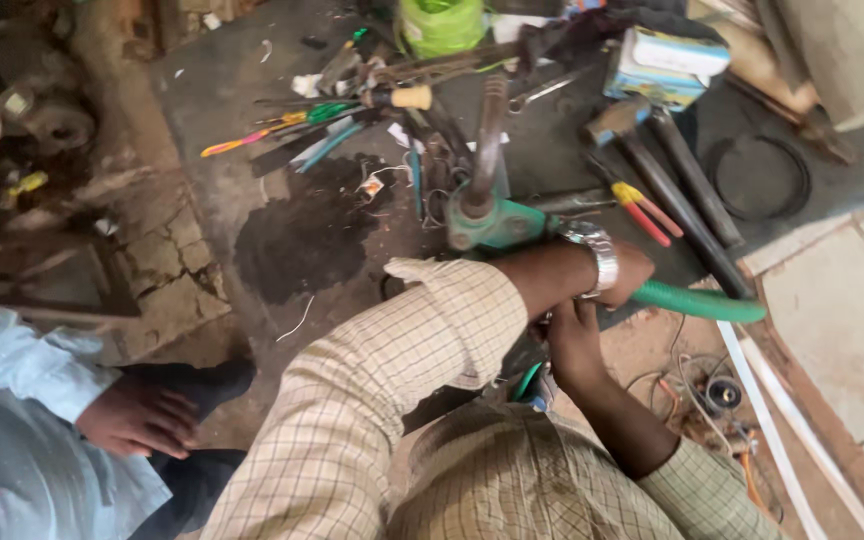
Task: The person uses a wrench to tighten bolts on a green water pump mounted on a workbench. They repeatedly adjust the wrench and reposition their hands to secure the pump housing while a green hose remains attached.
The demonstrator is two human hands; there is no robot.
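Checked sleeve (382,400) nearest; cracked concrete floor (167,260), dark tool-strewn mat (252,100).

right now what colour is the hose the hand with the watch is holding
Green, seen in the head view: the hose runs out to the right from the left hand.

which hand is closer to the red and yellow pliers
Left. The left hand, wearing a watch, sits just below the red and yellow pliers, on the green hose. The right hand is lower, nearer the body.

Teal power tool (497,222) with green hose (702,301) lies on the floor.
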